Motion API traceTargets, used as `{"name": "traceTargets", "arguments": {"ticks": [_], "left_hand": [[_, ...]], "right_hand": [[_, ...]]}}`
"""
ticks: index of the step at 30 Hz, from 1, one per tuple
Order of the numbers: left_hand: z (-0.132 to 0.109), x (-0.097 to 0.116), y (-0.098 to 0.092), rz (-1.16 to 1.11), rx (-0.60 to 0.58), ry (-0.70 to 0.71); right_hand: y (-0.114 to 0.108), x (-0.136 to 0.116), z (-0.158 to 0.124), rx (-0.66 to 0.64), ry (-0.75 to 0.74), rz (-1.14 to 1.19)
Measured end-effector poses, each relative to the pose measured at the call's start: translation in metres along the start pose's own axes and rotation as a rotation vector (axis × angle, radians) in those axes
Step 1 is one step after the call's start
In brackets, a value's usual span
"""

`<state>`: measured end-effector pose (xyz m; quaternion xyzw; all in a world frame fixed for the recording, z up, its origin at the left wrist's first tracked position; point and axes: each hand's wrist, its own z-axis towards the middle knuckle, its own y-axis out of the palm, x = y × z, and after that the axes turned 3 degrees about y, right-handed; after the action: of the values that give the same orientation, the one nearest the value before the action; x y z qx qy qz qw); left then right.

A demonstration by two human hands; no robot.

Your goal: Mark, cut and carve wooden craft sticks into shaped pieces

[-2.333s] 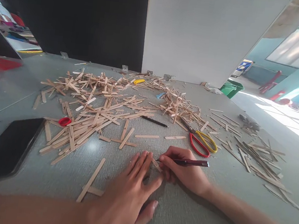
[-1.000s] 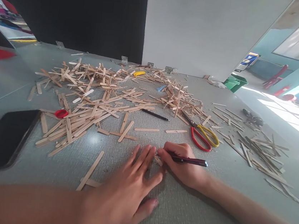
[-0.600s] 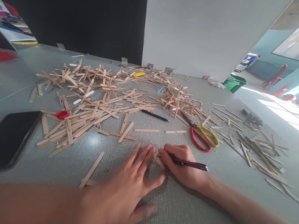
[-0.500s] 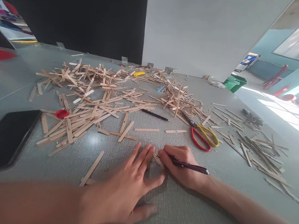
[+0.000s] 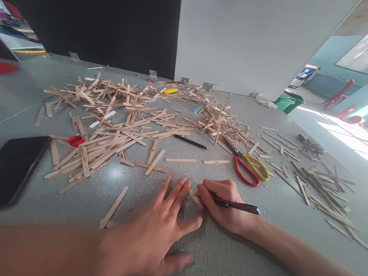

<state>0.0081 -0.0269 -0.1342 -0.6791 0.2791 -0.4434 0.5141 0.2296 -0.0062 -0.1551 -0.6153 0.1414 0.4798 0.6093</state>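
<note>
Head view: our left hand (image 5: 156,234) lies flat, pinning a short stick (image 5: 196,199) near the surface's (image 5: 229,267) front edge; our right hand (image 5: 226,200) grips a pen (image 5: 236,205). Light finger pressure could let the stick slide, skewing the mark.

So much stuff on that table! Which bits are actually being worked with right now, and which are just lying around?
In use:
- left hand, pressing flat on a small wooden stick
- right hand, holding a dark pen with its tip at that stick

Lying about:
- red and yellow scissors
- black pencil
- heap of wooden sticks
- black phone
- small red ring
</note>
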Motion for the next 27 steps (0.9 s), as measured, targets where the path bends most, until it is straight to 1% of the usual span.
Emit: {"name": "traceTargets", "arguments": {"ticks": [5,7,11,14,19,25,27], "left_hand": [[-0.0003,-0.0003,0.0039,0.035,0.054,0.01],[-0.0003,0.0001,0.0033,0.043,0.04,0.015],[-0.0012,0.0025,0.0002,0.043,-0.005,0.001],[-0.002,0.0028,0.0012,0.042,-0.009,-0.009],[-0.0024,0.0004,0.0053,0.04,0.02,-0.009],[0.0007,0.0016,0.0003,0.035,-0.042,-0.029],[0.0017,0.0022,-0.0015,0.022,-0.047,-0.035]], "right_hand": [[-0.0004,-0.0039,-0.0005,0.06,0.055,0.001],[0.0001,-0.004,0.0002,0.085,0.068,-0.001],[0.0009,-0.0031,0.0035,0.066,0.106,0.017],[0.0007,-0.0029,0.0048,0.071,0.136,0.039],[0.0009,-0.004,0.0042,0.084,0.124,0.026],[0.0014,-0.0037,0.0054,0.084,0.096,-0.009],[0.0014,-0.0027,0.0051,0.076,0.078,-0.014]]}}
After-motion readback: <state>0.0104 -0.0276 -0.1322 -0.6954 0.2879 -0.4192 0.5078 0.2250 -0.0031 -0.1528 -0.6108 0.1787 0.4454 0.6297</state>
